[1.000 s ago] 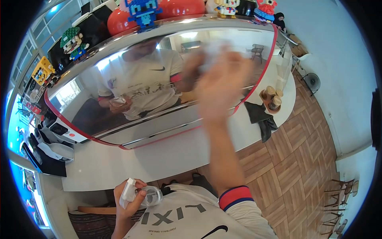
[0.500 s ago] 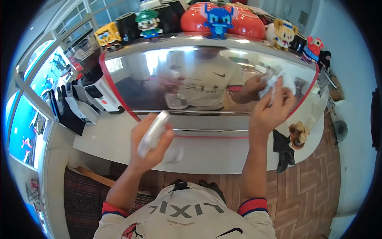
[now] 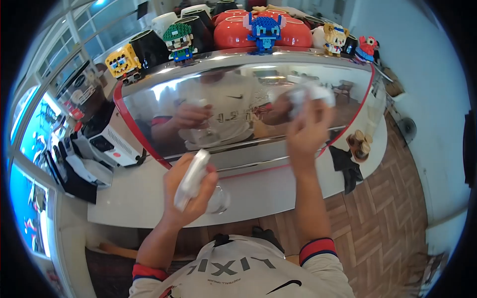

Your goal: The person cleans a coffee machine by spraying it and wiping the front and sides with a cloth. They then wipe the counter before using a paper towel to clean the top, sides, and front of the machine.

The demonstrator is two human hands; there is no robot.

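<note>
My left hand [image 3: 180,191] is wrapped round a spray bottle with a white spray head [image 3: 193,178]; its clear body [image 3: 219,199] shows beyond my fingers. In my right hand [image 3: 309,131], blurred by motion, is a white cloth [image 3: 314,93]. The cloth is against the right part of a mirror-like steel panel [image 3: 233,82] with red edging, the back of what looks like an espresso machine. Droplets show on the panel near its middle, along with reflections of my shirt and both hands.
Brick-built figures, among them a blue one [image 3: 264,32] and a yellow one [image 3: 123,62], line the machine's top before red cups [image 3: 233,34] and black cups. A white-sided grinder [image 3: 117,141] stands left. On the counter's right lie a dark cloth [image 3: 346,169] and a wooden holder [image 3: 358,146].
My right hand and the cloth have moved left along the panel. The view has shifted and tilted slightly. My left hand still grips the spray bottle in nearly the same place.
</note>
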